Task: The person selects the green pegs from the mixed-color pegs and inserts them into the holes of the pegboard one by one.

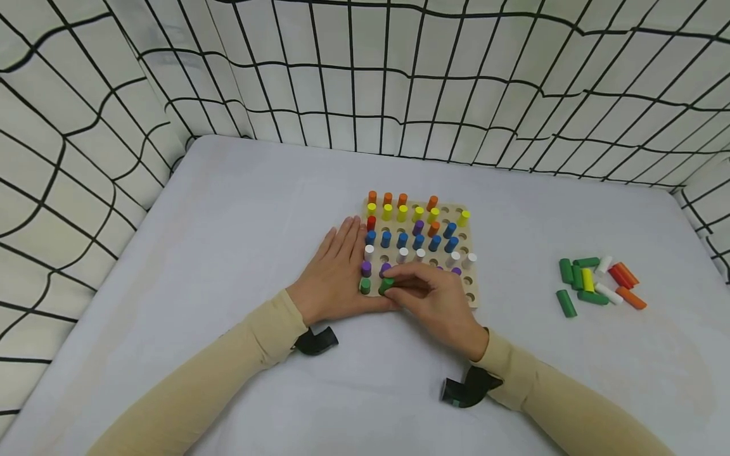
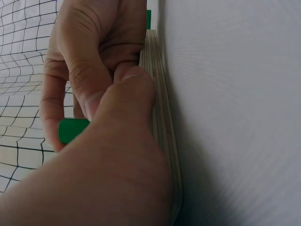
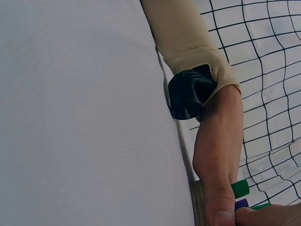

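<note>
A green cylindrical peg (image 1: pixel 386 285) is pinched between the fingers and thumb of the right hand (image 1: pixel 441 307) over the near row of a pale wooden pegboard (image 1: pixel 473 289); whether it is seated in a hole cannot be told. Just left of it, another green peg (image 1: pixel 365 286) is stood upright at the corner. The left hand (image 1: pixel 336 272) is laid along the board's left side, fingers straight and nothing grasped. Coloured loose pegs (image 1: pixel 587 280) are scattered on the white surface (image 1: pixel 256 190), well to the right.
</note>
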The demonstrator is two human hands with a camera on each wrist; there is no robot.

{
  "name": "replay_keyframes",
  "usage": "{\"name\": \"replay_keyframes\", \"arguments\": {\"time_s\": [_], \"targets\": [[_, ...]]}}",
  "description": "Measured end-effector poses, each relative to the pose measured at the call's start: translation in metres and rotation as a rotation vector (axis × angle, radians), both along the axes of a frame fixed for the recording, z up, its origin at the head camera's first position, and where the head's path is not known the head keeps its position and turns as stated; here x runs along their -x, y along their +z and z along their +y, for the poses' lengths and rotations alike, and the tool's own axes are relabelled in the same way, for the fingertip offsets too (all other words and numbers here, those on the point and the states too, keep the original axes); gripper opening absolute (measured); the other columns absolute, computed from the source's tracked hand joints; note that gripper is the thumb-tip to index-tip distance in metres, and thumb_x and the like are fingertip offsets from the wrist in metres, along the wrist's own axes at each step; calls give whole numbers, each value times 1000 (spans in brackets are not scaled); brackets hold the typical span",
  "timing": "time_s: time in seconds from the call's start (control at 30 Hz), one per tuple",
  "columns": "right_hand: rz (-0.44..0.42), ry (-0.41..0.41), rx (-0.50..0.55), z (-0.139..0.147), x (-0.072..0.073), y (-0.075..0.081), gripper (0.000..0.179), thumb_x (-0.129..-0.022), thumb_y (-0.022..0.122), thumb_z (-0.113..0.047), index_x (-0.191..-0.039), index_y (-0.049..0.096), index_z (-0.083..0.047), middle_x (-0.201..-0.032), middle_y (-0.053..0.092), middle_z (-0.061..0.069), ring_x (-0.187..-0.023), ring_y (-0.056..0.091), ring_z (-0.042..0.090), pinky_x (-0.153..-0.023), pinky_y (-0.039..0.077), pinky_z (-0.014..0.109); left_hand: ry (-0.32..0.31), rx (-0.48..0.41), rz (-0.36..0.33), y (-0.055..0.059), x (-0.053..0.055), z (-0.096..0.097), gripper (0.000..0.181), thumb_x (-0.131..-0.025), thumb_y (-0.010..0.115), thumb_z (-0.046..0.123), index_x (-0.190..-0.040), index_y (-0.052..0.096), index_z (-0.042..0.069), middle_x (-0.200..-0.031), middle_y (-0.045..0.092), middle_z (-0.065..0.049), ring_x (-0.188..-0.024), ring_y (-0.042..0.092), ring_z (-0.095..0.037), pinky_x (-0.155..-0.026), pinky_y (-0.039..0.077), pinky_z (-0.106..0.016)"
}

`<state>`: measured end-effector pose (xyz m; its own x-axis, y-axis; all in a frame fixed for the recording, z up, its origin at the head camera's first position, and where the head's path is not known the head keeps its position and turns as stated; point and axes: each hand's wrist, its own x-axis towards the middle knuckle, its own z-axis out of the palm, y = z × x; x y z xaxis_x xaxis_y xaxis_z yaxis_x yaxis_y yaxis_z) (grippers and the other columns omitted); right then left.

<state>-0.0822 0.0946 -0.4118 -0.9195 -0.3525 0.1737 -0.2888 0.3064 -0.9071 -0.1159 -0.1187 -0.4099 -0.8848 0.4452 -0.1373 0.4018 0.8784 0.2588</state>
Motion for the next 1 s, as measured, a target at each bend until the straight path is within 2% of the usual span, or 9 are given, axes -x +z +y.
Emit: {"name": "replay_keyframes", "arguments": {"time_s": [0.27,0.6,1.0], "targets": [[-27,5,8,-1,0,-1,25,-89,78,1,-113,77,-5,-109,78,12,-92,78,17,-82,64,23,4,-2,-6,0,1,-1,136,-78,57,89,-165,2,-1,-176,-4,-17,-165,-6,-32,-135,2,-52],[2,10,-19,1,0,-1,25,-89,78,-1,-112,79,-8,-109,79,9,-94,77,17,-84,63,22,0,-3,-9,1,0,0,135,-80,57,88,-165,2,-2,-176,-3,-18,-165,-5,-32,-135,3,-52],[-71,31,6,4,0,3,32,-89,75,4,-119,76,-6,-118,77,12,-106,77,23,-87,63,25,-1,-11,-16,1,0,0,135,-80,56,88,-164,1,-1,-176,-4,-17,-165,-6,-31,-135,2,-52]]}}
